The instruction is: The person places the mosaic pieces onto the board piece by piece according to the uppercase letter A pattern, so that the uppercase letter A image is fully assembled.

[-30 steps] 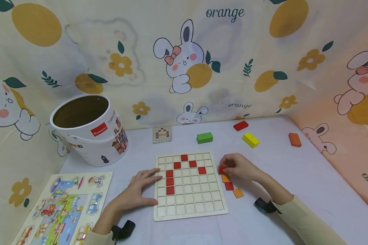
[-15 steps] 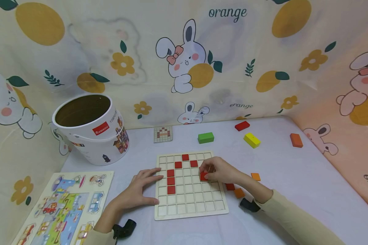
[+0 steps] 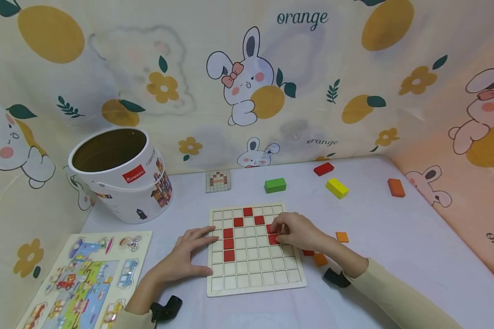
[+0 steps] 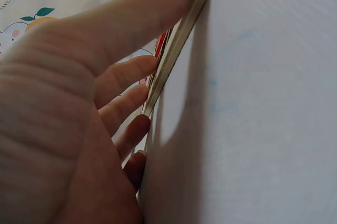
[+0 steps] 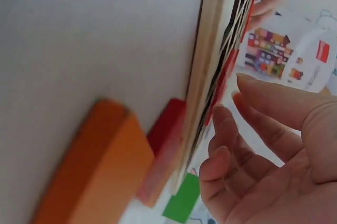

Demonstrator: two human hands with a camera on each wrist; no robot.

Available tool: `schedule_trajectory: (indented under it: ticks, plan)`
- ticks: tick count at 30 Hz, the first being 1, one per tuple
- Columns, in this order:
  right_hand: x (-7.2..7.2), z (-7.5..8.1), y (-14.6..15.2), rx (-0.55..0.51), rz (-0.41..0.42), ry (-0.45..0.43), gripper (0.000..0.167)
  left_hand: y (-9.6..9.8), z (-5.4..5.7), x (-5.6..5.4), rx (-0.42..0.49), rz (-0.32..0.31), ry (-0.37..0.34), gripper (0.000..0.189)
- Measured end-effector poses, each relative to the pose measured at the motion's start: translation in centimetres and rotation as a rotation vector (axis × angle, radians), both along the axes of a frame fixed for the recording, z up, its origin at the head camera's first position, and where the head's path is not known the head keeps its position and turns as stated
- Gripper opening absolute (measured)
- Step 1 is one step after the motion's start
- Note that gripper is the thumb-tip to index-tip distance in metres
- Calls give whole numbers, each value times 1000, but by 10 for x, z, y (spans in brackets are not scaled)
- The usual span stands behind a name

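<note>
A cream grid board (image 3: 255,291) lies on the table with several red tiles (image 3: 228,244) in its squares, forming an arch. My left hand (image 3: 185,256) rests at the board's left edge, fingers spread and thumb touching the rim; the left wrist view shows the thumb (image 4: 152,10) against that edge. Over the board's right side is my right hand (image 3: 298,230), fingers bent loosely at a red tile (image 3: 273,239) that sits in a square. In the right wrist view the thumb and fingers (image 5: 263,155) stand apart, with fingertips near the seated red tiles (image 5: 224,79).
Right of the board lie orange tiles (image 3: 342,237) and a red tile (image 3: 308,252). Behind stand a pattern card (image 3: 218,181) and green (image 3: 275,185), yellow (image 3: 337,188), red (image 3: 323,169) and orange (image 3: 396,188) blocks. At left are a white bucket (image 3: 123,196) and a picture puzzle (image 3: 136,240).
My right hand has carried a red tile leftward from the loose pile onto the board, where it now sits below another red tile; its fingers have loosened. The left hand has stayed put.
</note>
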State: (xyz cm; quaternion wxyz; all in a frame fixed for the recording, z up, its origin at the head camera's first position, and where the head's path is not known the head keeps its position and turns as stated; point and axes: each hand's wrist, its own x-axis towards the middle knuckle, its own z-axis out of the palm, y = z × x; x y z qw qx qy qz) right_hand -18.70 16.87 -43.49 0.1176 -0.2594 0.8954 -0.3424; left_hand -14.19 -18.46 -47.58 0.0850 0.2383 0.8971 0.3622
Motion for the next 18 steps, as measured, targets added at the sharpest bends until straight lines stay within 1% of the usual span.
schedule_trajectory:
  ticks: [2,4,6,8,9,11,13,16,18]
  plan:
    - [4,4,1,34,-27,38,17,0,0,0,1,3,-6,80]
    - [10,8,3,76,-31,94,17,0,0,0,3,5,-12,80]
    - [18,12,7,136,1,168,22,-1,-1,0,1,7,-15,80]
    - [28,15,12,198,43,224,31,-1,-1,0,-1,6,-14,80]
    - [32,16,16,218,64,242,35,-1,-2,0,-3,6,-14,80]
    - [40,18,24,235,72,253,41,-1,-2,0,-5,6,-11,80]
    - [44,17,34,201,43,220,42,0,-1,0,-3,8,-9,80]
    - [49,13,49,81,-33,129,39,0,-1,0,-5,6,-5,81]
    - [51,9,59,-5,-66,55,34,-1,0,0,-6,4,-4,81]
